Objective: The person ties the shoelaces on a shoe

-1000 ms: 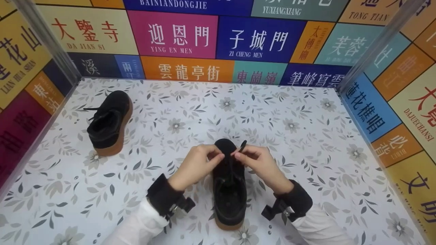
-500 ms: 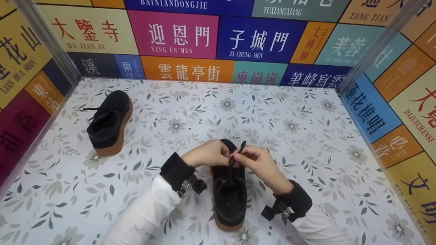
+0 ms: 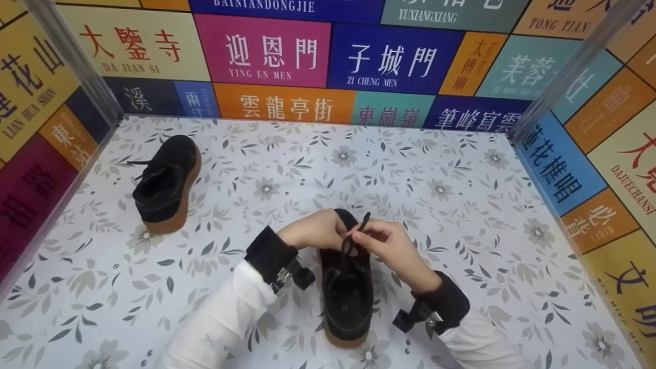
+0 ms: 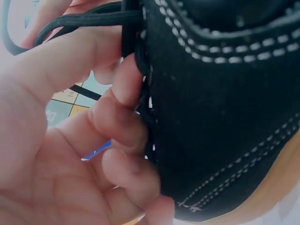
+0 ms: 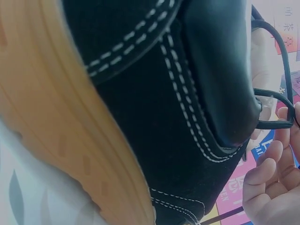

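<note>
In the head view a black shoe [image 3: 348,328] with a tan sole lies at front centre, toe pointing away. Its black shoelace [image 3: 348,249] stands up in a loop over the tongue. My right hand [image 3: 397,248] pinches the lace between thumb and fingertips, and a short end sticks up above them. My left hand [image 3: 315,230] reaches across the toe area from the left, and its fingertips are partly hidden from above. In the left wrist view, the curled fingers [image 4: 124,124] touch the lacing edge. One lace strand [image 4: 89,19] passes over the thumb, which bends against the lace.
A second black shoe [image 3: 166,187] with a tan sole lies at the back left, its lace ends loose to the left. A white leaf-patterned tabletop [image 3: 441,169] lies beneath. Coloured lettered panels [image 3: 261,51] enclose the back and sides.
My left hand has moved right and forward, over the shoe's front and up to the lace. The lace now shows as a loop between the hands. The right hand has barely moved.
</note>
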Available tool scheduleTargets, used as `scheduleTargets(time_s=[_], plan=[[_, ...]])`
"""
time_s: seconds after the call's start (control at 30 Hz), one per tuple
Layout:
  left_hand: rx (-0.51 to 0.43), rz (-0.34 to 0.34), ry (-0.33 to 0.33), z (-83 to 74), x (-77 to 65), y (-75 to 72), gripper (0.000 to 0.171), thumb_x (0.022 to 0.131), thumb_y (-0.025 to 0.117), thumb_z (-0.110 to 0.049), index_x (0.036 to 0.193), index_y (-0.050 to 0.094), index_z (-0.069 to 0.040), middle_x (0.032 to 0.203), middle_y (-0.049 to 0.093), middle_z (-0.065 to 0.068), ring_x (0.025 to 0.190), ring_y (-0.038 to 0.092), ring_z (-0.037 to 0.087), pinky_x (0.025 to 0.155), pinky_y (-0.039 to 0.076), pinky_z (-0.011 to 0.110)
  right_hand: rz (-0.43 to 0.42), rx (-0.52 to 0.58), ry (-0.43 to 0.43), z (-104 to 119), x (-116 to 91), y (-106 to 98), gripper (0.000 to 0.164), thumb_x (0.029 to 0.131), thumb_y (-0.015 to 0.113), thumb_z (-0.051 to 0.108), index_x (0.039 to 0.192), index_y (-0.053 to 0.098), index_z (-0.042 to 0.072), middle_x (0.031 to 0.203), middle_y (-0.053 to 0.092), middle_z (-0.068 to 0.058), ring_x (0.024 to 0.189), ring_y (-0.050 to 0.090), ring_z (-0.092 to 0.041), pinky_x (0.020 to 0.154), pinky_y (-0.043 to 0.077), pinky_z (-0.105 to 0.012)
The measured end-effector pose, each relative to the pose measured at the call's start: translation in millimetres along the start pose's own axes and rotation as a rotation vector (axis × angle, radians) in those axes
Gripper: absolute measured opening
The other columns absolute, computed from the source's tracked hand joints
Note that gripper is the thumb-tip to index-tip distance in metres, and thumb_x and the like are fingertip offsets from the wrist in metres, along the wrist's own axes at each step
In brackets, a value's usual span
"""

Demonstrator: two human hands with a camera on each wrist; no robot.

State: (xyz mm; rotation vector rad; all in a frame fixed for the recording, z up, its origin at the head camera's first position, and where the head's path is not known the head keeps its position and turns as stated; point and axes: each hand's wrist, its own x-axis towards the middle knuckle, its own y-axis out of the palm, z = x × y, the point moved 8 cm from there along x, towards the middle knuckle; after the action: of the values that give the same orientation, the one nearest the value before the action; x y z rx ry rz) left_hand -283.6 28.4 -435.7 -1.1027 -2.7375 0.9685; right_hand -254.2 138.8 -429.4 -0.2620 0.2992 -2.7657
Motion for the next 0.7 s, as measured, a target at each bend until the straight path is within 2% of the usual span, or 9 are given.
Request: scheduleTargets(time_s=[0.13, 0.27, 0.4, 0.5, 0.57, 0.7], plan=[[-0.056, -0.026, -0.026, 6.0, -1.3, -0.8, 0.028, 0.075, 0.074, -0.018, 0.051, 0.058, -0.014, 0.045, 0.044, -0.010, 0.041, 0.034, 0.005, 0.041, 0.027, 0.019, -0.004, -0.006, -0.001, 1, -1, -1, 0.013, 0.089, 0.064, 0.012, 0.093, 0.071, 0.002, 0.084, 0.069, -0.004, 0.065, 0.053, -0.008, 0.057, 0.043, -0.019], [-0.132, -0.088, -0.030, 12.9, -4.4, -4.8, 0.015, 0.076, 0.071, -0.017, 0.064, 0.068, -0.010, 0.052, 0.051, -0.009, 0.047, 0.040, 0.006, 0.045, 0.031, 0.019, -0.008, 0.010, 0.015, -4, 0, -2, 0.012, 0.089, 0.064, 0.010, 0.093, 0.071, 0.001, 0.087, 0.070, -0.002, 0.066, 0.053, -0.008, 0.059, 0.044, -0.018], [-0.234, -0.167, -0.035, 21.7, -8.9, -11.7, 0.017, 0.079, 0.071, -0.020, 0.067, 0.068, -0.008, 0.057, 0.053, -0.007, 0.053, 0.045, 0.008, 0.049, 0.036, 0.020, -0.015, 0.007, 0.010, -3, -1, -3, 0.012, 0.089, 0.063, 0.008, 0.095, 0.071, 0.000, 0.080, 0.066, 0.003, 0.063, 0.049, -0.007, 0.055, 0.041, -0.018], [-0.333, -0.223, -0.056, 30.7, -12.8, -16.4, 0.019, 0.080, 0.072, -0.023, 0.069, 0.066, -0.009, 0.064, 0.055, -0.006, 0.057, 0.048, 0.009, 0.053, 0.040, 0.021, -0.019, 0.007, 0.000, -3, -2, -4, 0.013, 0.089, 0.064, 0.010, 0.094, 0.071, 0.000, 0.080, 0.066, 0.001, 0.063, 0.049, -0.006, 0.055, 0.042, -0.018], [-0.385, -0.261, -0.081, 36.8, -16.2, -19.5, 0.017, 0.081, 0.072, -0.025, 0.072, 0.066, -0.011, 0.068, 0.057, -0.005, 0.060, 0.050, 0.010, 0.054, 0.042, 0.022, -0.016, 0.016, -0.005, -3, -1, -4, 0.014, 0.089, 0.064, 0.012, 0.092, 0.070, 0.000, 0.087, 0.069, -0.003, 0.063, 0.049, -0.007, 0.056, 0.042, -0.019], [-0.479, -0.331, -0.101, 44.6, -24.4, -25.6, 0.016, 0.082, 0.072, -0.025, 0.077, 0.067, -0.010, 0.071, 0.063, -0.001, 0.062, 0.055, 0.013, 0.054, 0.044, 0.024, -0.026, 0.021, -0.003, -5, -2, -6, 0.014, 0.089, 0.065, 0.015, 0.091, 0.070, 0.002, 0.095, 0.071, -0.008, 0.062, 0.048, -0.006, 0.050, 0.040, -0.019]])
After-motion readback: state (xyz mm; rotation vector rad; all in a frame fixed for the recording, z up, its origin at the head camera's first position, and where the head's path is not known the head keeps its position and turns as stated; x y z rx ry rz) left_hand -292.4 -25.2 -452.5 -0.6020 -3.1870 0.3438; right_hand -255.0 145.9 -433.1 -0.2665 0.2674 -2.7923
